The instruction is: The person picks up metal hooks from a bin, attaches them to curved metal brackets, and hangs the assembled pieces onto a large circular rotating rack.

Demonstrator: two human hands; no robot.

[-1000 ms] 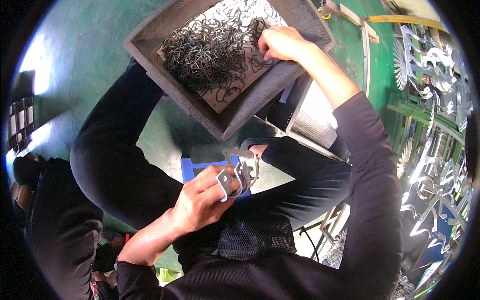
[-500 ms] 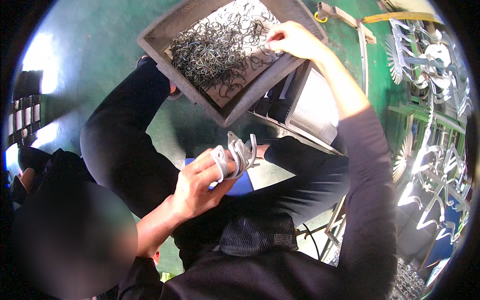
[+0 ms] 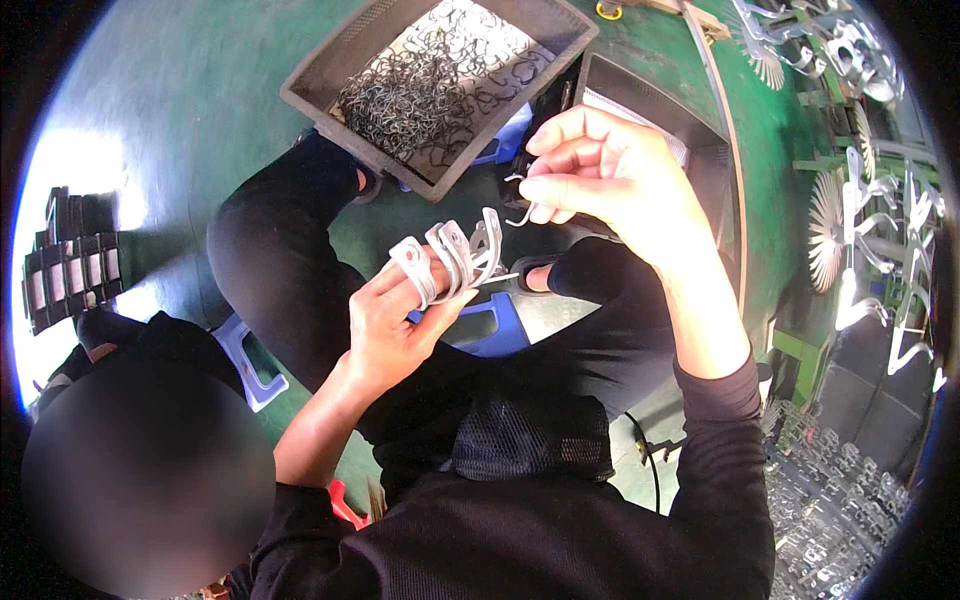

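three white clips (image 3: 450,255), two trays (image 3: 330,85), one blue stool (image 3: 490,330)

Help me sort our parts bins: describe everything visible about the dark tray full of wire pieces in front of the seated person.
The tray is a shallow rectangular bin, dark grey, with sloped walls that look like moulded plastic. It sits tilted and skewed to the view, its near corner by the person's knee. Inside lies a tangled heap of small dark wire rings, thickest at the left, thinning over a pale liner at the right. A blue object shows under its near edge. Neither hand touches it.
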